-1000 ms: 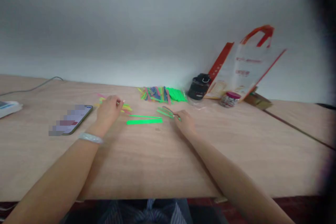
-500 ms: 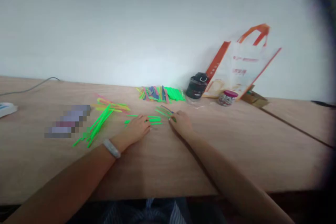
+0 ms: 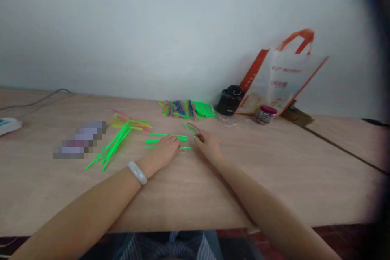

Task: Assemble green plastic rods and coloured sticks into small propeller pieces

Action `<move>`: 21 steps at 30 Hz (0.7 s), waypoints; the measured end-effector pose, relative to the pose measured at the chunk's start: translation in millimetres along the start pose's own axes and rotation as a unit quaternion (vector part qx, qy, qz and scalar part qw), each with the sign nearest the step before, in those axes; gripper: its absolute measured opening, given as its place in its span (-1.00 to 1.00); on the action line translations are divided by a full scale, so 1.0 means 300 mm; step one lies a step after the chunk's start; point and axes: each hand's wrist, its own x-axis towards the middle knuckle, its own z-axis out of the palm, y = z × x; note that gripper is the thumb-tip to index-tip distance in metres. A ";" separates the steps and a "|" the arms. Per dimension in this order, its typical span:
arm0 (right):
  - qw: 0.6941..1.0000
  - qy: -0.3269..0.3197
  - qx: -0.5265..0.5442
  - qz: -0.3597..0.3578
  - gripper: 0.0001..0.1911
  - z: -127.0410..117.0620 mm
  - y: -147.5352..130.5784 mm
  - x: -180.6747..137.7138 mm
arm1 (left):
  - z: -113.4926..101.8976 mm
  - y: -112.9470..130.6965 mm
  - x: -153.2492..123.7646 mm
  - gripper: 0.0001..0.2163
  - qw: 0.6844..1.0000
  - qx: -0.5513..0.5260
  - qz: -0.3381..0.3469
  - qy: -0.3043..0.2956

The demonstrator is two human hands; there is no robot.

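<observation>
My left hand (image 3: 164,151), with a white bangle on the wrist, lies on a few green paper strips (image 3: 166,141) on the wooden table (image 3: 195,195); its fingers are curled down onto them. Close to the right, my right hand (image 3: 206,144) rests on the table with fingers bent at the strips' right ends. The blur hides whether either hand pinches a strip. A fan of loose green strips (image 3: 114,145) lies to the left. Yellow and pink strips (image 3: 129,122) lie behind it.
A bundle of mixed coloured strips (image 3: 187,109) lies near the wall. A black jar (image 3: 228,101), a small pink-lidded jar (image 3: 264,114) and an orange-handled bag (image 3: 283,77) stand at the back right. A pixelated phone (image 3: 81,139) lies left; a cable (image 3: 36,98) runs far left.
My left hand came from the yellow and pink strips at the back left to the green strips in the middle, leaving a fan of green strips on the left. My right hand slid slightly left.
</observation>
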 end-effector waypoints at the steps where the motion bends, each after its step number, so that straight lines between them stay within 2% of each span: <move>1: 0.999 -0.002 0.041 0.007 -0.76 0.002 -0.007 -0.002 | -0.001 0.005 -0.002 -0.82 1.000 -0.007 -0.003 0.009; 6: 0.966 -0.047 0.246 0.067 -0.72 0.011 -0.042 -0.019 | -0.005 0.016 -0.013 -0.73 0.998 -0.048 -0.003 0.045; 10: 0.931 -0.062 0.342 0.115 -0.74 0.009 -0.072 -0.033 | -0.006 0.011 -0.017 -0.70 0.996 -0.066 -0.010 0.056; 15: 0.905 -0.082 0.390 0.147 -0.75 0.014 -0.089 -0.039 | -0.009 0.013 -0.021 -0.71 0.995 -0.064 -0.040 0.062; 21: 0.912 -0.112 0.380 0.104 -0.75 0.024 -0.101 -0.050 | -0.008 0.016 -0.018 -0.78 0.994 -0.062 -0.056 0.067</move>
